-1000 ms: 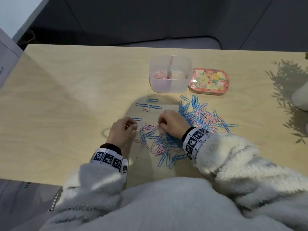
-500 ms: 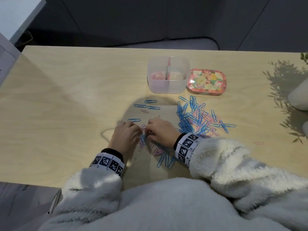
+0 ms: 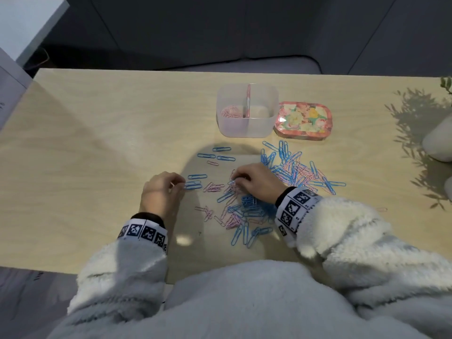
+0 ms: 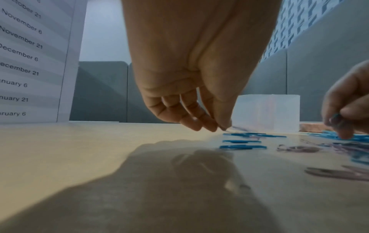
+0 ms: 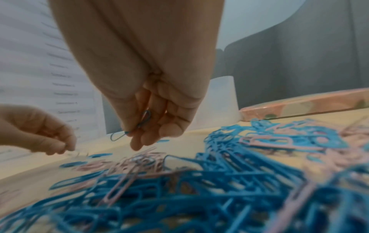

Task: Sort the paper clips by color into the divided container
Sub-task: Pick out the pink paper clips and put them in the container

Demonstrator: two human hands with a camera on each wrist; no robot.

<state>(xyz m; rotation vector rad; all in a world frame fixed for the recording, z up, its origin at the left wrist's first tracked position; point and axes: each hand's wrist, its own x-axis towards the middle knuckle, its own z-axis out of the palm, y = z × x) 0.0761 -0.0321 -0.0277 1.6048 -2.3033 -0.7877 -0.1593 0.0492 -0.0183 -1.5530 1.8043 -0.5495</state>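
Observation:
Blue and pink paper clips lie scattered on the wooden table, with a second mixed heap nearer me. The clear divided container stands behind them; pink clips lie in its left compartment. My left hand hovers left of the heap, thumb and forefinger pinching thin pink clips. My right hand is over the heap's far edge, its thumb and fingers pinching a blue clip. Both hands stay low over the table, a hand's width apart.
A floral tin sits right of the container, touching it. Three loose blue clips lie before the container. A white pot stands at the right edge. A printed sheet of dates stands at the left.
Half a second ago both hands met over the near heap. They have since parted: the left went left with pink clips, the right went right and away with a blue clip.

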